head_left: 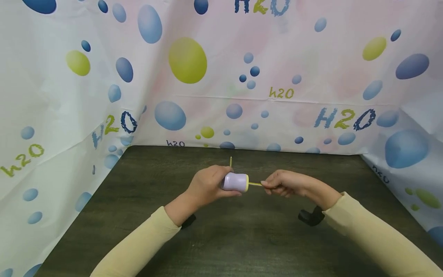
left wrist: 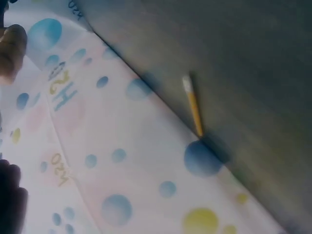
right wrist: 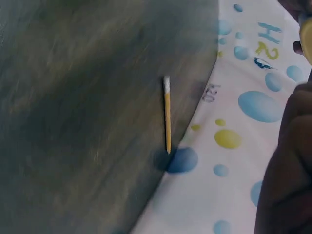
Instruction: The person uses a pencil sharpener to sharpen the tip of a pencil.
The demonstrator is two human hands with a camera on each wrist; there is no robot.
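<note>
My left hand (head_left: 207, 186) grips a lavender cylinder (head_left: 235, 182) lying sideways above the table, its yellow end facing right. It looks like a pencil sharpener, though its inside is hidden. The right hand (head_left: 288, 184) pinches a thin yellow pencil (head_left: 255, 184) whose other end meets or enters the yellow end. In the right wrist view only a slice of the cylinder's yellow end (right wrist: 307, 39) shows at the edge. A second yellow pencil (right wrist: 167, 117) with a white end lies on the table; in the head view it stands out beyond my left hand.
The dark wooden table (head_left: 242, 238) spreads under both hands. A white sheet (head_left: 221, 123) printed with blue and green dots hangs along the back and both sides. Black camera mounts (head_left: 311, 216) sit under the wrists.
</note>
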